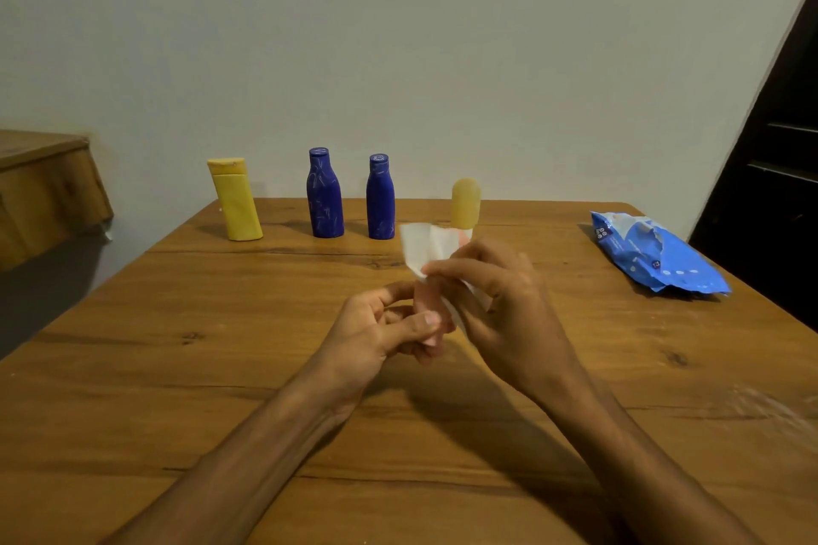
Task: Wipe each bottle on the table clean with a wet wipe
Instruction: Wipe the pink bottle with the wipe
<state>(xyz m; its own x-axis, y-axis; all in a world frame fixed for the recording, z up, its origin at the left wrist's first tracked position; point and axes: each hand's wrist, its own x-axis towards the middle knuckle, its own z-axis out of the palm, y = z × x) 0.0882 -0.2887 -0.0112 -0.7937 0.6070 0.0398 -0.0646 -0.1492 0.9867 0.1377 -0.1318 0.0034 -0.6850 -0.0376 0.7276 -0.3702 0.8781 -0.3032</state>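
Note:
My left hand [380,332] grips a small pale pink bottle [426,308] above the middle of the table. My right hand [495,301] pinches a white wet wipe [420,246] against that bottle's upper part, which the wipe and fingers hide. Along the far edge stand a yellow flat bottle [237,201], leaning slightly, and two dark blue bottles [325,195] [380,199]. A bottle with a rounded yellow cap [465,201] rises just behind the wipe; its lower part is hidden.
A blue pack of wet wipes [655,254] lies at the table's right edge, its flap torn open. The wooden table [177,367] meets a pale wall behind the bottles. A wooden ledge [44,181] juts out at left, and a dark door [774,168] stands at right.

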